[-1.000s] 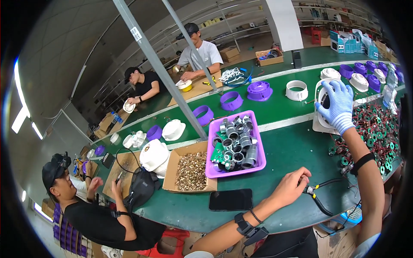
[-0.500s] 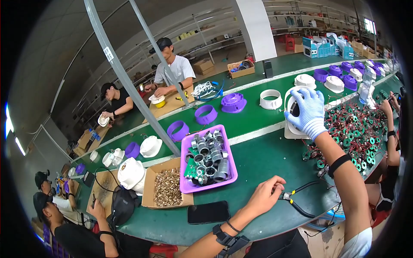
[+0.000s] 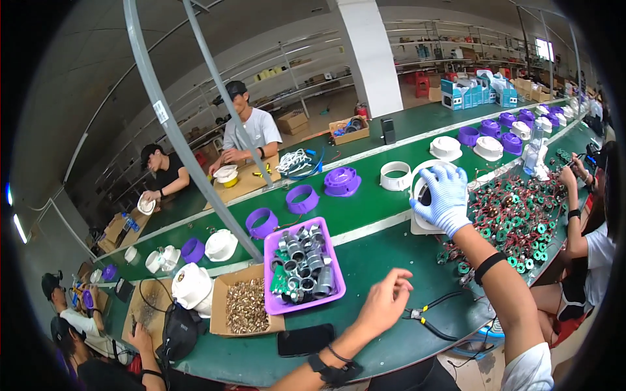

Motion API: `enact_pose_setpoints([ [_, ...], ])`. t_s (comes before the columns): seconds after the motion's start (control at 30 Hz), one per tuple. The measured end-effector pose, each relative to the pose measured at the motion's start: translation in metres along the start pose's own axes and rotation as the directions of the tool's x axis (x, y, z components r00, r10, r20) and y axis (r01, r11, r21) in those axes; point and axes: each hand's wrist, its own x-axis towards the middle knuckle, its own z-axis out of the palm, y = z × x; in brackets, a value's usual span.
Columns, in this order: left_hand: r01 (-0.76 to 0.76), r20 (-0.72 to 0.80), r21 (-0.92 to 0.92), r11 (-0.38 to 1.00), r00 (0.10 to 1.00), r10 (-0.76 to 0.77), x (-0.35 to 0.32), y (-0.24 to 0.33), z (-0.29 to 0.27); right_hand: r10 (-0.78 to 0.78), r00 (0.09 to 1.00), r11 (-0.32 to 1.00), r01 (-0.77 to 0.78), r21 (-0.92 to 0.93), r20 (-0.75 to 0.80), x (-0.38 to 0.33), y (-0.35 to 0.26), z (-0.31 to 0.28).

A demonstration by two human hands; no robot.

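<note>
My right hand (image 3: 445, 199), in a white-and-blue knitted glove, is spread over a white round plastic housing (image 3: 417, 221) with a dark inside, gripping it at the near side of the green line. The palm hides much of that housing. My bare left hand (image 3: 385, 301) hovers over the green table with nothing in it, its fingers loosely bent and apart. Just right of it lie cutting pliers (image 3: 427, 315) with black and yellow handles, jaws toward my hand. A white ring (image 3: 395, 176) stands left of the gripped housing.
A purple tray (image 3: 336, 277) of grey metal cylinders stands beside a cardboard box (image 3: 218, 306) of small brass parts. A black phone (image 3: 305, 340) lies in front. Wired green ring boards (image 3: 515, 221) are heaped at right. Purple housings (image 3: 302, 199) line the belt; co-workers sit around.
My left hand has lifted away from the pliers and its fingers have opened somewhat. My right hand stays on the white housing. The whole view has shifted slightly.
</note>
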Motion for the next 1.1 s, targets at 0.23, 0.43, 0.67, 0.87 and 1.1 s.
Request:
enact_pose_setpoints([
  [0.23, -0.045, -0.156, 0.331, 0.943, 0.982, 0.102, 0.241, -0.01, -0.15, 0.029, 0.997, 1.0, -0.028, -0.014, 0.076, 0.0, 0.01, 0.001],
  [0.43, 0.288, -0.29, 0.782, 0.552, 0.953, -0.087, 0.356, -0.196, -0.315, 0.018, 0.993, 1.0, -0.02, 0.021, 0.113, 0.004, -0.001, 0.006],
  [0.67, 0.369, -0.318, 0.846, 0.385, 0.928, -0.191, 0.369, -0.312, -0.388, 0.02, 0.995, 1.0, -0.019, -0.006, 0.097, 0.007, 0.0, 0.011],
  [0.87, 0.44, -0.177, 0.741, 0.508, 0.857, -0.484, 0.374, -0.36, -0.418, -0.024, 0.992, 1.0, 0.025, -0.006, 0.126, 0.007, 0.003, 0.013],
  [1.1, 0.366, -0.154, 0.625, 0.689, 0.924, -0.351, 0.376, -0.383, -0.412, -0.02, 0.992, 0.999, 0.026, -0.045, 0.123, 0.004, 0.007, 0.018],
])
